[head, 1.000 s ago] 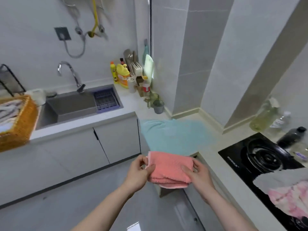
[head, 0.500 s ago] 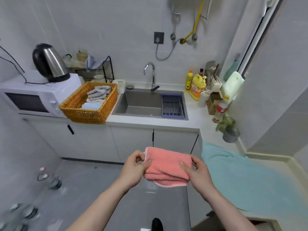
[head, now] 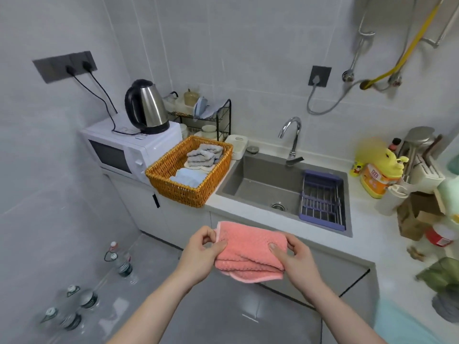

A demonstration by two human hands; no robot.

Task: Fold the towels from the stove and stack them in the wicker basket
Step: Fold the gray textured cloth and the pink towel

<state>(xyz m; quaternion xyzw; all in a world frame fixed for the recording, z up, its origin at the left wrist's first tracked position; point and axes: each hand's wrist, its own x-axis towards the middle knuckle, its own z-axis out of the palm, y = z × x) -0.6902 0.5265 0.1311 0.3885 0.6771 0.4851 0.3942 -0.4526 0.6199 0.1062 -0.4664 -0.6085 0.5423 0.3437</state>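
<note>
A folded pink towel (head: 249, 252) is held in mid-air in front of the counter edge. My left hand (head: 201, 253) pinches its left end and my right hand (head: 295, 259) grips its right end. The wicker basket (head: 183, 192) stands on the counter between the microwave and the sink, up and left of my hands. Inside it lie a folded grey striped towel (head: 202, 157) at the back and a folded light blue towel (head: 188, 177) at the front. The stove is out of view.
A white microwave (head: 121, 152) with a kettle (head: 146, 108) stands left of the basket. The sink (head: 268, 187) with a purple rack (head: 321, 201) is to its right. Bottles and holders (head: 380, 175) crowd the right counter. A teal cloth (head: 402, 326) lies at bottom right. Water bottles (head: 121, 264) stand on the floor.
The view has swung left from the stove to the sink counter, so the basket now lies closer and nearer the centre. Both hands keep the same hold on the pink towel.
</note>
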